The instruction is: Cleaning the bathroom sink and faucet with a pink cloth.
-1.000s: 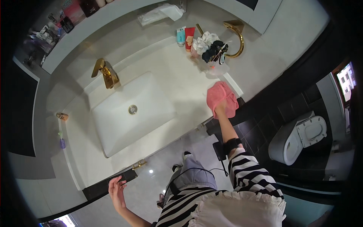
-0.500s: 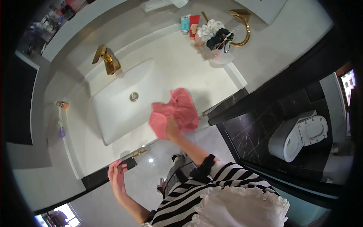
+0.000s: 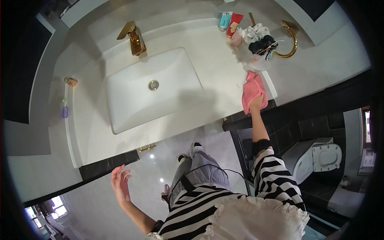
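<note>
A pink cloth (image 3: 252,87) lies bunched on the right end of the white countertop (image 3: 218,76), close to its raised side edge. My right hand (image 3: 256,105) is on the cloth and grips it; the folds hide most of the fingers. Left of the counter's front edge, my left hand (image 3: 121,182) hangs in the air with fingers apart and nothing in it. Between the hands is a white rectangular sink (image 3: 172,76) with a round drain, and a gold faucet (image 3: 136,42) stands behind it.
Past the cloth sit a blue-and-white tube (image 3: 225,21), a red tube (image 3: 235,25), and a clear container holding scrunchies (image 3: 256,34). A gold ring (image 3: 295,44) juts from the right wall. A small bottle (image 3: 71,81) and a purple item (image 3: 65,112) are at the left edge; a toilet (image 3: 320,158) stands right.
My right hand has carried the cloth from the sink's front right corner to the counter's right end. The view has shifted too. My left hand stays raised and empty.
</note>
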The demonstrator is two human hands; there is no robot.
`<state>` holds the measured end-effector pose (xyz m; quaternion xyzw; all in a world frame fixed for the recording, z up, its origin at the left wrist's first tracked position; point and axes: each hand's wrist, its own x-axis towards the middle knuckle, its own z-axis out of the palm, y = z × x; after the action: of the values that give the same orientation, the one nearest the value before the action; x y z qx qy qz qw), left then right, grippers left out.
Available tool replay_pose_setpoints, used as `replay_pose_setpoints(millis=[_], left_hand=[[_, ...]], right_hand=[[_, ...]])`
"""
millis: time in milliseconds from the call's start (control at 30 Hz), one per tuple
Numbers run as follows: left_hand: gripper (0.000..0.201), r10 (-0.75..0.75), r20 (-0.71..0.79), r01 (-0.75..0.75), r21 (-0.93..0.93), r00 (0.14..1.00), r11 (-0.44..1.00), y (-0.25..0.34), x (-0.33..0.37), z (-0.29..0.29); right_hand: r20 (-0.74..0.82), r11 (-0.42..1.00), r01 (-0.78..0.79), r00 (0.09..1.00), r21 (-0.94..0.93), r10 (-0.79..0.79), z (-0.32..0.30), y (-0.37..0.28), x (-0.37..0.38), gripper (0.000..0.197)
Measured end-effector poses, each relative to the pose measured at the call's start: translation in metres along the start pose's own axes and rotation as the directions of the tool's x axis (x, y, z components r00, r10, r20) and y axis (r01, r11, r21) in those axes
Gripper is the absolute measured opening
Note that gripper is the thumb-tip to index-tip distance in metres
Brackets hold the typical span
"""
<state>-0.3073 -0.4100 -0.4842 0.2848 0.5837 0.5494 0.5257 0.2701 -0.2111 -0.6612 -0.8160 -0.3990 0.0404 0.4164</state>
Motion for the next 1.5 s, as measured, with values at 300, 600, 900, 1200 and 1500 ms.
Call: replay_pose_setpoints(millis=[300, 600, 900, 1200, 1500], left_hand=[[0.03, -0.061, -0.209, 0.038, -0.11, 0.976, 0.993, -0.02, -0.006, -0.02], [0.029, -0.006, -0.26, -0.04, -0.168, 0.966, 0.985, -0.003, 0.0, -0.002], [0.026, -0.042, -0.504, -0.093, -0.241, 0.863, 0.966, -0.026, -0.037, -0.024], [0.027, -0.07, -0.711, -0.199, -0.289, 0.7, 0.936, -0.038, -0.092, -0.04], [0.026, -0.023, -0.762, -0.25, -0.24, 0.647, 0.938, -0.017, -0.075, -0.066]], right_hand=[[0.769, 0.101, -0.763, 0.638, 0.638, -0.036, 0.048, -0.163, -0.21, 0.034], [0.637, 0.568, 0.806, 0.351, 0.168, -0.686, 0.068, -0.231, -0.263, 0.04], [0.672, 0.431, 0.824, 0.084, 0.369, -0.736, 0.111, -0.233, -0.32, 0.029], [0.487, 0.05, 0.774, -0.345, 0.631, -0.802, 0.15, -0.402, -0.395, 0.035], [0.742, 0.056, 0.903, -0.314, 0.427, -0.593, 0.21, -0.481, -0.358, 0.044]])
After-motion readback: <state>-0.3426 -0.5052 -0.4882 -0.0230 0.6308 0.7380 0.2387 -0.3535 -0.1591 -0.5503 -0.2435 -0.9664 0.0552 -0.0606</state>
